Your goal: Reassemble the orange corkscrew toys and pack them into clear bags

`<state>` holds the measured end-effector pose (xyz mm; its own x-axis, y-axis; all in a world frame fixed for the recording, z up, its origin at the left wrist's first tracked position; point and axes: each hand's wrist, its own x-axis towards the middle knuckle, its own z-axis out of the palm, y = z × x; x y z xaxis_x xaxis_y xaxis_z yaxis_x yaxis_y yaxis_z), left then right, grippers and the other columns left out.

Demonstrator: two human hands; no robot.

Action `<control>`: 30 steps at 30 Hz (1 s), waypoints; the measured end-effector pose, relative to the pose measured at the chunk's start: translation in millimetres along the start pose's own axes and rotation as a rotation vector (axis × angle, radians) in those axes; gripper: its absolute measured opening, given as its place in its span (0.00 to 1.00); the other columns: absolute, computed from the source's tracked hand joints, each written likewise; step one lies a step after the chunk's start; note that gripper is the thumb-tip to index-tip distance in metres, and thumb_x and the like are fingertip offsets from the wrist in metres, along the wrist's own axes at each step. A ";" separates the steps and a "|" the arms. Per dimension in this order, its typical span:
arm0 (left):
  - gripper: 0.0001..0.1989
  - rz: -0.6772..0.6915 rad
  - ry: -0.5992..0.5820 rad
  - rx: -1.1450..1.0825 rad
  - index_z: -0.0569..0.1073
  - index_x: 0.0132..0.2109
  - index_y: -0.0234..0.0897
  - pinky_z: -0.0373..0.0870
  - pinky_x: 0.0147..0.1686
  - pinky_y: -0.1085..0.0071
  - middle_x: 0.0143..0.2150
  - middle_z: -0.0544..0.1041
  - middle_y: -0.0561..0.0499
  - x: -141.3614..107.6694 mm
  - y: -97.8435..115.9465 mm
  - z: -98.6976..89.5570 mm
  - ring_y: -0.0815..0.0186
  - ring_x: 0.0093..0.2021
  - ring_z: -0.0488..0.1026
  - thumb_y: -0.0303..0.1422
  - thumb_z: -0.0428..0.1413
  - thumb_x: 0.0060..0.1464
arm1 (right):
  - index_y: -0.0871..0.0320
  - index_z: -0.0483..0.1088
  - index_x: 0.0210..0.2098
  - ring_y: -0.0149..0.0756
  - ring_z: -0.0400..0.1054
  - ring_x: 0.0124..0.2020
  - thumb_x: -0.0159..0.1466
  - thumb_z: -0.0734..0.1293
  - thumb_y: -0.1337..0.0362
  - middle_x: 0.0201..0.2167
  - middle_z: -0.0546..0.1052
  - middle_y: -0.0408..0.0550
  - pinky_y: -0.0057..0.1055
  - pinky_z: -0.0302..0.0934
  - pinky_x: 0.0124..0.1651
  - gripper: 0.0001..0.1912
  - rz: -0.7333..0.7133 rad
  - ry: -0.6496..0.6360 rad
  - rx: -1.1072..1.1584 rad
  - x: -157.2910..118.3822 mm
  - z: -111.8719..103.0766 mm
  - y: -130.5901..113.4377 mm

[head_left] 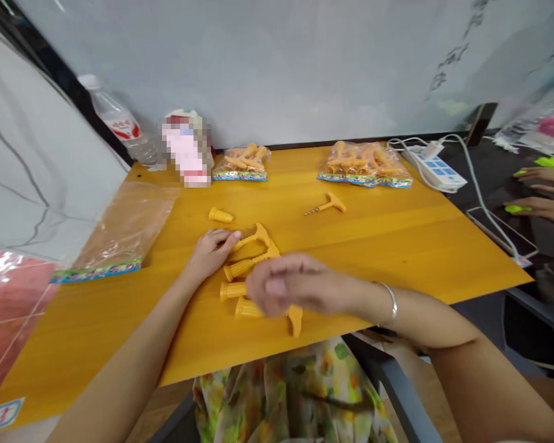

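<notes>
On the yellow table (397, 252), your left hand (212, 249) lies at the far end of the group of yellow tools, and its thumb touches the uppermost T-handled tool (260, 235). Its fingers are bent, but I cannot tell whether they grip this tool. Your right hand (298, 286) is blurred, above the nearer tools, with curled fingers; whether it holds something, I cannot tell. Below it, a yellow handle (295, 321) shows partly, near the front edge.

Beyond your left hand lies one loose yellow sleeve (221, 215). To the right of it, well apart, lies a corkscrew (334, 202) with its metal spiral bare. Farther back are a smaller filled bag (244, 162) and a larger filled bag (364, 163), both with yellow pieces inside. At the left, a clear flat bag (124, 227) lies near the bottle (127, 126).
</notes>
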<state>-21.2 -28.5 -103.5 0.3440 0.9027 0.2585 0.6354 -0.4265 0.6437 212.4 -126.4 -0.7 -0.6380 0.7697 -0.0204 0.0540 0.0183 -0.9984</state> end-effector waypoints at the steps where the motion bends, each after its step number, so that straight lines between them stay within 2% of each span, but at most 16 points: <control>1: 0.28 -0.008 -0.006 0.006 0.78 0.30 0.39 0.69 0.41 0.64 0.32 0.80 0.48 0.2 0.4 -0.1 0.61 0.35 0.75 0.54 0.46 0.62 | 0.54 0.67 0.27 0.29 0.62 0.22 0.58 0.66 0.39 0.22 0.68 0.41 0.29 0.60 0.26 0.24 -0.031 0.147 0.152 8.1 -23.4 6.7; 2: 0.27 -0.017 -0.011 0.012 0.78 0.31 0.39 0.69 0.42 0.64 0.33 0.81 0.48 0.3 1.0 -0.3 0.60 0.36 0.75 0.54 0.46 0.62 | 0.54 0.65 0.27 0.27 0.58 0.21 0.57 0.69 0.44 0.20 0.66 0.38 0.27 0.57 0.25 0.21 -0.054 0.361 0.272 12.4 -50.4 13.6; 4: 0.27 -0.031 -0.014 0.019 0.79 0.33 0.40 0.69 0.43 0.64 0.35 0.81 0.48 0.4 2.2 -0.7 0.59 0.37 0.75 0.54 0.46 0.62 | 0.54 0.57 0.24 0.24 0.50 0.17 0.61 0.67 0.49 0.14 0.56 0.33 0.25 0.50 0.23 0.20 -0.072 0.849 0.431 10.5 -106.1 26.2; 5: 0.27 -0.035 -0.015 0.021 0.80 0.33 0.40 0.69 0.43 0.64 0.35 0.82 0.49 0.4 2.4 -0.8 0.59 0.38 0.75 0.54 0.46 0.62 | 0.54 0.53 0.22 0.24 0.48 0.16 0.63 0.63 0.52 0.13 0.52 0.33 0.25 0.49 0.23 0.20 -0.069 0.998 0.476 5.8 -129.3 31.7; 6: 0.27 -0.038 -0.017 0.024 0.80 0.33 0.41 0.69 0.43 0.65 0.35 0.82 0.49 0.4 2.2 -0.8 0.59 0.38 0.75 0.54 0.46 0.62 | 0.54 0.51 0.22 0.23 0.47 0.16 0.66 0.59 0.53 0.12 0.50 0.33 0.26 0.48 0.24 0.20 -0.068 1.042 0.484 0.4 -146.5 36.9; 7: 0.28 -0.040 -0.023 0.028 0.80 0.34 0.41 0.69 0.43 0.65 0.35 0.82 0.49 0.5 1.6 -0.7 0.59 0.38 0.75 0.55 0.45 0.62 | 0.54 0.51 0.23 0.23 0.47 0.16 0.66 0.59 0.53 0.12 0.51 0.33 0.26 0.48 0.24 0.19 -0.061 1.048 0.488 -4.3 -156.4 42.0; 8: 0.28 -0.043 -0.030 0.035 0.80 0.35 0.41 0.69 0.43 0.65 0.36 0.82 0.49 0.6 0.7 -0.4 0.59 0.39 0.75 0.55 0.45 0.62 | 0.54 0.52 0.24 0.23 0.47 0.16 0.63 0.62 0.54 0.13 0.53 0.32 0.25 0.47 0.23 0.18 -0.051 1.046 0.507 -7.3 -159.0 47.4; 10: 0.28 -0.042 -0.031 0.047 0.81 0.36 0.42 0.70 0.43 0.64 0.36 0.82 0.49 0.8 -1.9 0.3 0.58 0.39 0.76 0.56 0.46 0.61 | 0.54 0.58 0.29 0.23 0.50 0.17 0.55 0.69 0.57 0.16 0.59 0.31 0.23 0.48 0.23 0.14 0.015 0.950 0.575 -5.1 -147.1 58.2; 12: 0.27 -0.036 -0.017 0.051 0.81 0.36 0.42 0.70 0.43 0.64 0.37 0.83 0.49 1.1 -4.3 0.8 0.58 0.40 0.76 0.55 0.46 0.61 | 0.54 0.62 0.32 0.23 0.53 0.18 0.52 0.71 0.59 0.18 0.63 0.31 0.22 0.49 0.24 0.14 0.032 0.896 0.599 7.6 -126.0 67.8; 15: 0.25 -0.047 -0.020 0.051 0.80 0.35 0.42 0.71 0.45 0.63 0.38 0.83 0.50 1.4 -5.4 0.6 0.57 0.41 0.76 0.53 0.47 0.61 | 0.55 0.64 0.33 0.23 0.53 0.19 0.53 0.70 0.59 0.19 0.63 0.32 0.22 0.49 0.24 0.13 0.040 0.862 0.610 33.2 -103.5 77.0; 19: 0.24 -0.078 -0.051 0.038 0.80 0.35 0.42 0.70 0.48 0.59 0.40 0.83 0.49 1.2 -3.0 -0.3 0.55 0.44 0.76 0.52 0.46 0.62 | 0.56 0.65 0.31 0.23 0.54 0.19 0.55 0.69 0.59 0.19 0.64 0.33 0.22 0.50 0.24 0.10 0.044 0.836 0.593 52.3 -92.3 84.8; 25: 0.24 -0.028 0.004 0.030 0.80 0.34 0.42 0.70 0.44 0.64 0.36 0.83 0.50 1.2 -4.5 0.8 0.59 0.40 0.76 0.51 0.47 0.62 | 0.57 0.69 0.32 0.23 0.56 0.21 0.56 0.69 0.62 0.20 0.66 0.35 0.22 0.53 0.26 0.07 0.012 0.779 0.530 55.2 -78.8 97.5; 30: 0.25 -0.086 -0.034 0.034 0.81 0.36 0.42 0.69 0.48 0.61 0.40 0.83 0.50 0.2 -7.3 1.0 0.57 0.44 0.76 0.52 0.45 0.63 | 0.57 0.69 0.30 0.24 0.57 0.21 0.56 0.71 0.60 0.20 0.66 0.36 0.23 0.54 0.27 0.09 -0.012 0.743 0.503 52.9 -79.2 102.4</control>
<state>-25.0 -25.2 -108.8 0.3103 0.9338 0.1781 0.6865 -0.3497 0.6375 245.0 -33.2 -99.8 0.0348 0.9889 -0.1447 -0.4039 -0.1185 -0.9071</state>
